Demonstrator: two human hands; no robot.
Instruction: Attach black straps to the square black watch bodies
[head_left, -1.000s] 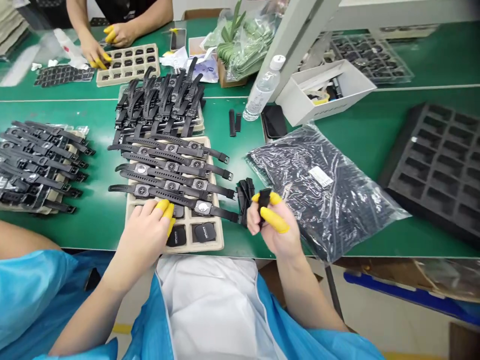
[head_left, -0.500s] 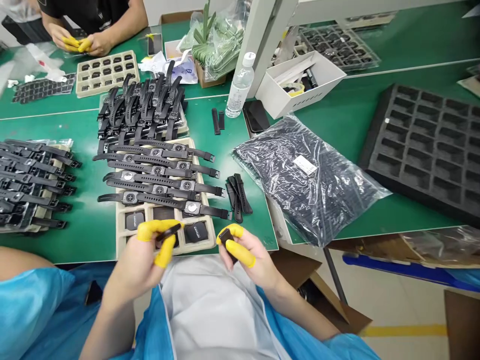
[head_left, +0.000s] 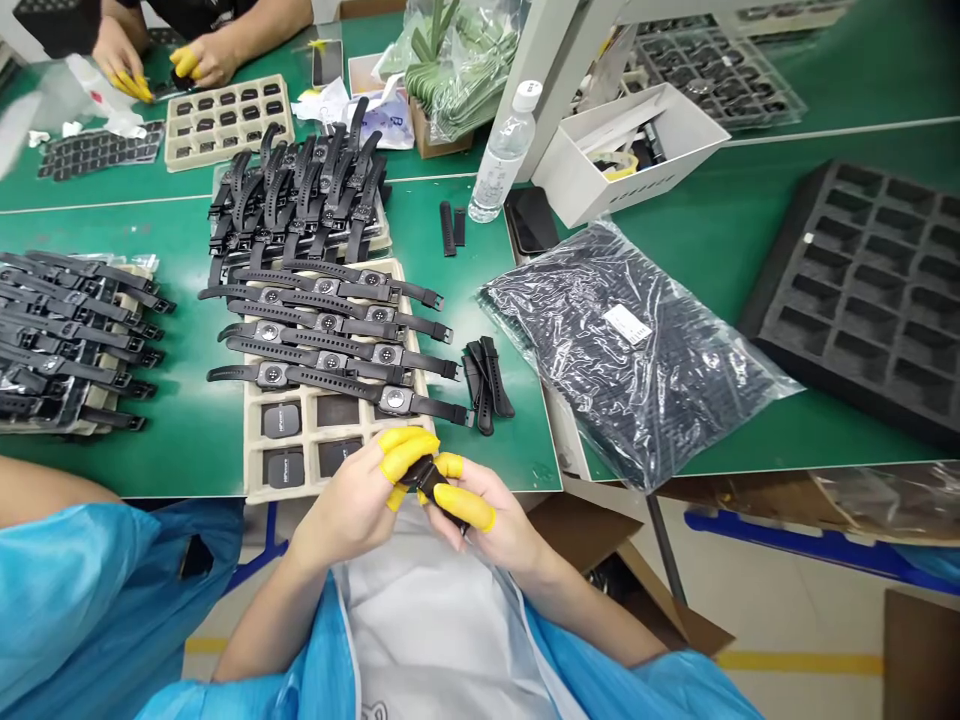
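My left hand [head_left: 367,490] and my right hand [head_left: 484,505], both with yellow finger covers, meet in front of my chest. The left pinches a dark watch part, partly hidden by its fingers. A black strap piece [head_left: 442,500] is gripped in the right, its upper end touching the left hand's part. Just beyond is a beige tray [head_left: 255,490] with square black pieces [head_left: 282,421] in its near compartments. Watches with black straps [head_left: 330,362] lie in rows across its far part. Loose black straps [head_left: 487,385] lie right of the tray.
A plastic bag of black straps [head_left: 630,340] lies to the right, near a phone [head_left: 532,220], bottle [head_left: 504,160] and white box [head_left: 637,160]. A black foam tray [head_left: 870,290] is far right. More watches [head_left: 75,340] are left. Another person's hands [head_left: 202,62] work across the table.
My left hand has moved right with its part and now meets my right hand. The view has shifted slightly, and the other person's hands have moved apart.
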